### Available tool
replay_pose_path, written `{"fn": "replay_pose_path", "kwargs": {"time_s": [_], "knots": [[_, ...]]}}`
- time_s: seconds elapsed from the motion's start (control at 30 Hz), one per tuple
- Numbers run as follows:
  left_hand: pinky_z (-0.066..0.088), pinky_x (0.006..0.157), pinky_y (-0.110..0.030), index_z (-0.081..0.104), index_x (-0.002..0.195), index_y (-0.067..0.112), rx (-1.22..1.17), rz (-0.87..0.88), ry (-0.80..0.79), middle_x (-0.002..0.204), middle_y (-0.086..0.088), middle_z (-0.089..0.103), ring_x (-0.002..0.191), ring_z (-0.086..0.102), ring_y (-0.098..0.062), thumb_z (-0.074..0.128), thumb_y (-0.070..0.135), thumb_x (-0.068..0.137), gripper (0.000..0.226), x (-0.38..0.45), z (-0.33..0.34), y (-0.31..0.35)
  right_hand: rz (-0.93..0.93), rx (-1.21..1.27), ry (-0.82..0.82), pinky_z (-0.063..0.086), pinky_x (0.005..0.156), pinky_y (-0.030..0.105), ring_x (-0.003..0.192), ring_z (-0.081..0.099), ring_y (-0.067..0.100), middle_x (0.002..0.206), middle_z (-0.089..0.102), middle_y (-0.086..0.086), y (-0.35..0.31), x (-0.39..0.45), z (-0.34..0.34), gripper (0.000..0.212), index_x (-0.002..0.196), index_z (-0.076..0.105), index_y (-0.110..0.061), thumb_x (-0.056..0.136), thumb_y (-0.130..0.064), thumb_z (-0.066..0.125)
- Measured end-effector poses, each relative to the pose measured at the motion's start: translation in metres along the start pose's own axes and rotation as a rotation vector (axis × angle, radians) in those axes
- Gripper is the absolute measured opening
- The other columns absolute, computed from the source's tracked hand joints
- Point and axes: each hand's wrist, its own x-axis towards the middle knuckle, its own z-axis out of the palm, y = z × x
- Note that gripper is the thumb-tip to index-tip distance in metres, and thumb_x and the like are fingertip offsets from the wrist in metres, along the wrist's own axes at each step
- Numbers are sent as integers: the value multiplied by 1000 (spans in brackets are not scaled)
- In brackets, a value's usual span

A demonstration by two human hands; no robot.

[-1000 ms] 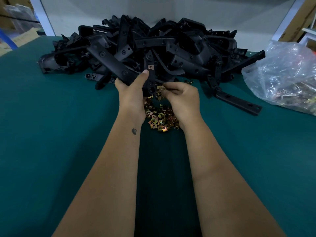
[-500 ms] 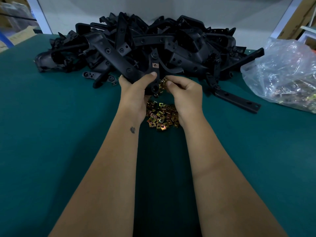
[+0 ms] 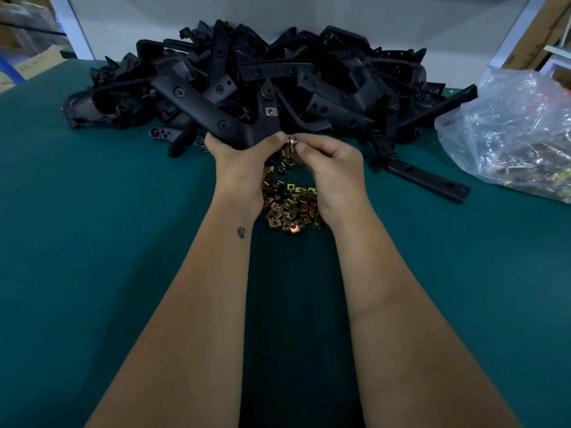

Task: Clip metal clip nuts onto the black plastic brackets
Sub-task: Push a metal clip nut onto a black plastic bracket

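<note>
A green-topped table (image 3: 92,242) stands against a pale wall (image 3: 386,13), cardboard boxes (image 3: 537,35) beside it.

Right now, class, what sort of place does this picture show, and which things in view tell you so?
Most likely a factory assembly bench: a big heap of black plastic brackets, loose metal clip nuts on a green work mat, and a clear bag of more parts.
</note>
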Motion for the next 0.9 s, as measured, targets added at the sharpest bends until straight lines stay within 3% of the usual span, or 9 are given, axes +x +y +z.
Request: {"fn": "replay_pose_path", "kwargs": {"time_s": [0.27, 0.43, 0.57, 0.73, 0.9], "knots": [[57, 92, -50, 33, 134, 14, -65, -13, 56, 116, -5, 66, 105, 69, -23, 77, -6, 77, 75, 5, -4, 0, 25, -35, -24, 48, 72, 9, 78, 66, -2, 87, 72, -4, -3, -1, 0, 28, 95, 73, -16, 82, 8, 68], [60, 81, -37, 38, 121, 18, -44, -34, -21, 111, -2, 67, 95, 71, -15, 76, -5, 79, 61, 4, -2, -1, 17, -49, 47, 51, 76, 13, 85, 67, 8, 87, 72, 1, -3, -2, 0, 21, 88, 73, -16, 81, 4, 71], [59, 76, -37, 42, 116, 17, -134, -91, -86, 109, -6, 66, 98, 68, -22, 66, -8, 84, 48, 3, 0, -1, 30, 2, 46, 55, 77, 21, 84, 67, 13, 84, 71, 1, -5, -2, -1, 20, 84, 72, -17, 86, 2, 66], [59, 81, -39, 41, 120, 15, -240, -132, -184, 108, -12, 64, 101, 62, -28, 49, -16, 87, 46, -1, 1, 3, 72, 60, -9, 53, 74, 30, 75, 62, 14, 79, 69, 4, -6, -3, 1, 22, 83, 72, -15, 88, 3, 61], [56, 83, -38, 41, 130, 12, -198, -125, -235, 115, -13, 60, 102, 60, -27, 44, -16, 89, 50, -6, 3, 7, 76, 144, -33, 53, 75, 28, 79, 63, 17, 87, 70, 8, -7, -3, 2, 18, 91, 71, -10, 89, 4, 59]]}}
